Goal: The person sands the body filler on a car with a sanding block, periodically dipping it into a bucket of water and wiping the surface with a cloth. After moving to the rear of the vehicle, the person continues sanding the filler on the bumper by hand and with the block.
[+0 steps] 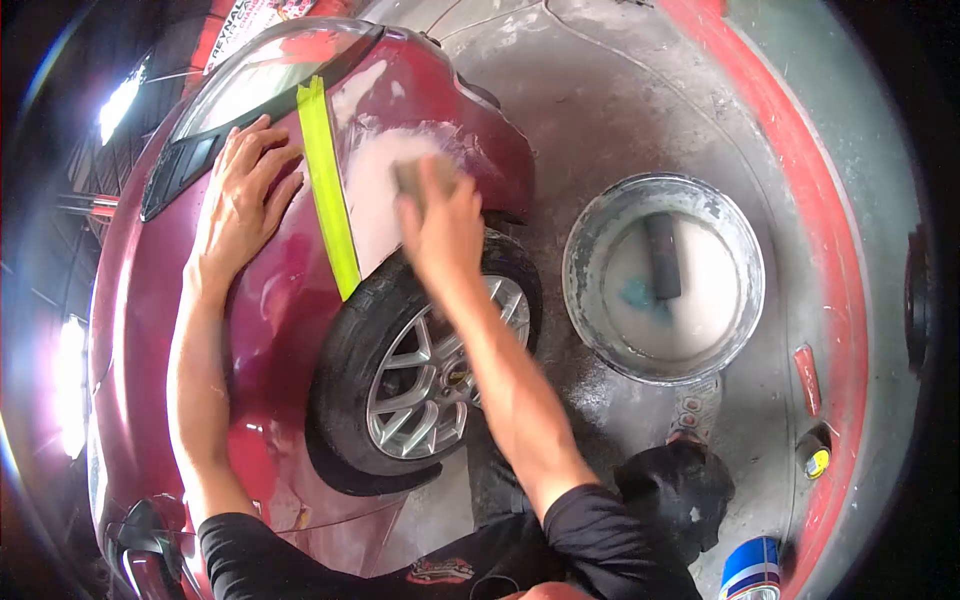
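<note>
A dark red car body (pixel 270 350) fills the left side, with a strip of yellow-green masking tape (pixel 325 190) along a panel gap. My left hand (pixel 245 190) lies on the red paint left of the tape, its fingers spread and holding nothing. Right of the tape, a pale sanded patch of filler (pixel 372 185) covers the panel above the wheel (pixel 430 370). Against this patch, my right hand (pixel 440 225) presses a brownish sanding block (pixel 425 182), fingers closed around it. The hand and block are slightly blurred by motion.
A metal bucket (pixel 577 275) of cloudy water stands right of the wheel, with a dark block (pixel 663 255) and something blue-green inside. On the floor are a red-handled tool (pixel 808 380), a black-and-yellow item (pixel 816 455) and a blue can (pixel 750 568). A hose (pixel 620 50) crosses the floor.
</note>
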The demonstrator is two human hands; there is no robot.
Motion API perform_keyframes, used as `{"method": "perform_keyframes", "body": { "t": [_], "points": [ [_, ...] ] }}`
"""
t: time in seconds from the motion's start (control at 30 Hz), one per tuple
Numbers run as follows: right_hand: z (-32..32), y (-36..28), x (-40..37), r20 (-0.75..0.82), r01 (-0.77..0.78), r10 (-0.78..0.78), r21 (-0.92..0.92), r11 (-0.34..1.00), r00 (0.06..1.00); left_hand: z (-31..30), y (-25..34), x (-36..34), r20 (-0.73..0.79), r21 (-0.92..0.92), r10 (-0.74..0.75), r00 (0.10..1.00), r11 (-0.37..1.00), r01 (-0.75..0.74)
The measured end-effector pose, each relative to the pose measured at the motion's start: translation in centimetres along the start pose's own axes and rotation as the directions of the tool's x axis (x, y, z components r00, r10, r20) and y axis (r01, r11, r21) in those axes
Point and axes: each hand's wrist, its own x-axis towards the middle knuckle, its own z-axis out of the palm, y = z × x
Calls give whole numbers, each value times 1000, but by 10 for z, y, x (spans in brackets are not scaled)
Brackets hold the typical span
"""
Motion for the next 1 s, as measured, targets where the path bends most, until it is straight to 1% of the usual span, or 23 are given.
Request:
{"method": "perform_keyframes", "body": {
  "t": [0.03, 0.13, 0.17, 0.2, 0.23, 0.27, 0.3, 0.37, 0.4, 0.43, 0.47, 0.5, 0.53, 0.57, 0.63, 0.67, 0.77, 0.8, 0.9, 0.93, 0.97, 1.0],
  "points": [
    [-4, -9, -24, 47, 44, -43, -13, 999, 998, 1, 1, -2, 1, 0, 0, 1000, 1000, 0],
    [2, 8, -6, 13, 29, -29, -8, 1000, 1000, 2, 1, -2, 11, 8, 14, 1000, 1000, -14],
    [-2, 18, 26, 23, -61, 60, 30, 998, 998, 1, 2, -2, 23, -7, 22, 999, 1000, -22],
    [-5, 29, 55, 42, -92, 90, 51, 994, 995, 0, 2, -1, 29, -19, 30, 999, 999, -29],
    [-11, 44, 81, 49, -135, 129, 137, 981, 990, -2, 2, 2, 23, -25, 40, 999, 999, -40],
    [-6, 69, 99, 35, -94, 90, 144, 985, 995, -1, 1, 2, 33, -37, 36, 999, 999, -35],
    [-15, 79, 102, 59, -103, 94, 170, 980, 994, -2, 2, 2, 33, -37, 45, 998, 998, -43],
    [-16, 89, 80, -100, -169, 203, 278, 946, 974, -3, 3, 2, 43, -58, 75, 996, 996, -73],
    [-13, 92, 61, -102, -218, 311, 513, 830, 945, -1, -1, -3, 102, -67, 99, 990, 993, -93],
    [-13, 93, 39, -73, -242, 411, 710, 661, 909, 0, 4, -7, 162, -59, 106, 981, 994, -97],
    [-29, 82, 14, -16, -314, 507, 768, 558, 862, 2, 12, -10, 219, -53, 113, 969, 993, -104],
    [-26, 106, -5, 83, -395, 517, 750, 531, 852, 4, 23, -9, 273, -50, 124, 954, 992, -114],
    [-37, 100, -21, 243, -493, 621, 828, 267, 745, 7, 42, -8, 440, 58, 69, 895, 993, -105],
    [-47, 92, -36, 420, -543, 668, 839, -27, 615, 14, 54, -5, 433, 60, 72, 899, 992, -109],
    [-61, 83, -54, 482, -573, 641, 816, -79, 597, 38, 72, -2, 421, 70, 79, 904, 990, -119],
    [-64, 83, -56, 511, -584, 622, 805, -103, 593, 53, 76, 7, 450, 121, 75, 890, 982, -144],
    [-52, 91, -53, 482, -502, 589, 853, -145, 648, 88, 100, 44, 482, 239, 49, 875, 953, -185],
    [-43, 103, -51, 497, -488, 574, 853, -186, 651, 106, 105, 54, 481, 189, 75, 874, 964, -187],
    [-66, 92, -41, 535, -422, 505, 845, -329, 677, 164, 127, 78, 488, 224, 118, 865, 941, -255],
    [-77, 96, -38, 521, -409, 471, 853, -324, 712, 170, 139, 87, 564, 157, 121, 817, 956, -249],
    [-90, 97, -34, 511, -395, 413, 855, -337, 754, 179, 144, 89, 530, 8, 168, 831, 979, -203],
    [-98, 105, -31, 495, -388, 281, 849, -359, 822, 190, 144, 84, 490, -142, 207, 847, 977, -156]
  ]
}}
